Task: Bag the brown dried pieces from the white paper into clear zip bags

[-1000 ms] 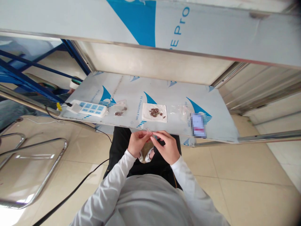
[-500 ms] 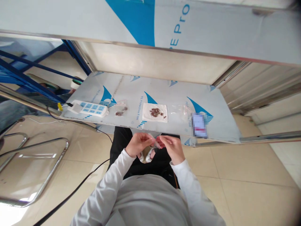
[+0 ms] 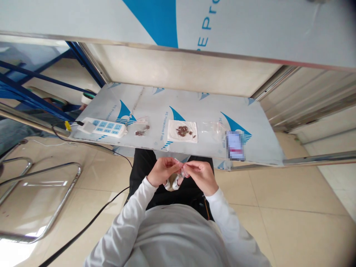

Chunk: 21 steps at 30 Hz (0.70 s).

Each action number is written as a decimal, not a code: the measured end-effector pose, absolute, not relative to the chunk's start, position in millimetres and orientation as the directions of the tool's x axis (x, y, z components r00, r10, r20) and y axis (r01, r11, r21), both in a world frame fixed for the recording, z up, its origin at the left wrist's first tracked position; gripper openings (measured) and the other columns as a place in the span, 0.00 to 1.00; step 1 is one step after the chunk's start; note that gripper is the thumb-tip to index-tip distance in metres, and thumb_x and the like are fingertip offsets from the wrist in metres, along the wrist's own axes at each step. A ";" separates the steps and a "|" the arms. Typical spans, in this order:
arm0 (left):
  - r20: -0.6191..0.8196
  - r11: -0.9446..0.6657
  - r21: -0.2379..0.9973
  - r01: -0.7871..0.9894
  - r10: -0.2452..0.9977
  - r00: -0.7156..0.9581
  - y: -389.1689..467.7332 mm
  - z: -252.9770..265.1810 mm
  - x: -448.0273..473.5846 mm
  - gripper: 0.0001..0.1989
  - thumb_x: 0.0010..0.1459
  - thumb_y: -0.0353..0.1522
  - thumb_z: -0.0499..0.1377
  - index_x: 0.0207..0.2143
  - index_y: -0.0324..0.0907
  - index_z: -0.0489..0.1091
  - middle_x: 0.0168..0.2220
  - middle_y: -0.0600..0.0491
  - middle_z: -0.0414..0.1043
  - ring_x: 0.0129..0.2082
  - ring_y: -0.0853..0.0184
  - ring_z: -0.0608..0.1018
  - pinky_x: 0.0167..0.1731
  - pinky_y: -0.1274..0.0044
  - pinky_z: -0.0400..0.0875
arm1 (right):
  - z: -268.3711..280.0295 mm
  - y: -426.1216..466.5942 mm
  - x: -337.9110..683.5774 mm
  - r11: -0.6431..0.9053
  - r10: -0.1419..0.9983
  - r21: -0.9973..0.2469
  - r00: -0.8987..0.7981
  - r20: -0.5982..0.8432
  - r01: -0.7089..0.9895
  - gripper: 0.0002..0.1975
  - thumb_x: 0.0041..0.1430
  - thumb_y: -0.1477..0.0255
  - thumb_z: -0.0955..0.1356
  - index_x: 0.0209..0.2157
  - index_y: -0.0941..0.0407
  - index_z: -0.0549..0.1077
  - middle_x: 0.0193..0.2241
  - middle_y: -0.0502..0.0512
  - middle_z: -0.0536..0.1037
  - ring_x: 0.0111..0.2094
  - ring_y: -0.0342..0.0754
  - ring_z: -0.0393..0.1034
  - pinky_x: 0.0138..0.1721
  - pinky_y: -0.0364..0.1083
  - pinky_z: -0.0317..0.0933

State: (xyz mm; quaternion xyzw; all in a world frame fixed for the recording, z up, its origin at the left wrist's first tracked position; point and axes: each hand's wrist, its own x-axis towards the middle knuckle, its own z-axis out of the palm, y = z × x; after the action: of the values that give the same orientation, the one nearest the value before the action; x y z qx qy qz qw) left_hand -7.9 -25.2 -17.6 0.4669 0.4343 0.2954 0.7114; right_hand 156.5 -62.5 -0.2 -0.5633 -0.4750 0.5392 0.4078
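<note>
Head view: clear plastic bag [image 3: 184,173] between left hand [image 3: 164,171] and right hand [image 3: 202,175], pinched by both.

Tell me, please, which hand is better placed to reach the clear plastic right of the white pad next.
Probably the right hand: the clear plastic lies on that side of the white pad, nearer to it. The left hand is farther off; both pinch what looks like a small clear bag.

Workshop, by appearance: film-covered grey metal bench [image 3: 183,104], blue-printed; white-and-blue rectangular multi-socket power strip [image 3: 105,127]; angular blue metal frame [image 3: 85,63]; glossy beige floor tiles [image 3: 292,189].
</note>
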 end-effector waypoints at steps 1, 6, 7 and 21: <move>-0.346 0.373 0.927 0.023 0.833 0.432 -25.1 -18.6 -8.8 0.18 0.48 0.44 0.65 0.27 0.35 0.74 0.23 0.51 0.75 0.21 0.71 0.74 0.24 0.81 0.68 | -1.2 -63.9 154.3 -0.220 0.975 -0.969 0.013 -0.220 0.116 0.14 0.53 0.62 0.69 0.28 0.60 0.78 0.22 0.55 0.79 0.23 0.46 0.73 0.26 0.43 0.66; -0.380 0.340 0.925 0.171 0.844 0.379 -27.3 -24.3 -14.7 0.18 0.47 0.44 0.65 0.27 0.36 0.76 0.22 0.48 0.76 0.19 0.68 0.76 0.19 0.80 0.67 | -8.6 -68.8 143.5 -0.178 0.974 -0.933 0.188 -0.123 0.312 0.10 0.53 0.65 0.69 0.28 0.57 0.78 0.22 0.55 0.80 0.23 0.50 0.75 0.27 0.44 0.68; -0.395 0.347 0.918 0.191 0.837 0.378 -28.5 -24.3 -16.2 0.17 0.47 0.44 0.65 0.26 0.36 0.76 0.21 0.48 0.76 0.18 0.67 0.76 0.18 0.80 0.67 | -9.7 -68.9 143.1 -0.150 0.971 -0.919 0.230 -0.067 0.365 0.09 0.53 0.66 0.69 0.28 0.57 0.78 0.23 0.55 0.80 0.24 0.50 0.75 0.28 0.45 0.69; -0.184 0.126 0.864 0.487 0.980 0.073 -32.4 20.9 1.1 0.06 0.46 0.34 0.62 0.20 0.41 0.73 0.19 0.53 0.74 0.21 0.67 0.75 0.25 0.78 0.63 | 5.6 -58.9 153.1 0.265 0.962 -0.586 -0.168 0.215 0.766 0.10 0.57 0.81 0.64 0.32 0.54 0.75 0.32 0.54 0.75 0.33 0.46 0.72 0.37 0.42 0.64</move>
State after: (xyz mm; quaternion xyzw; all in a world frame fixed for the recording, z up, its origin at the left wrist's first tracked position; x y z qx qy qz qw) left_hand 1.1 -32.4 20.9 0.5948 0.6168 0.2883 0.4274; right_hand 153.1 -58.9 5.6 -0.5807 -0.7440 0.1745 0.2809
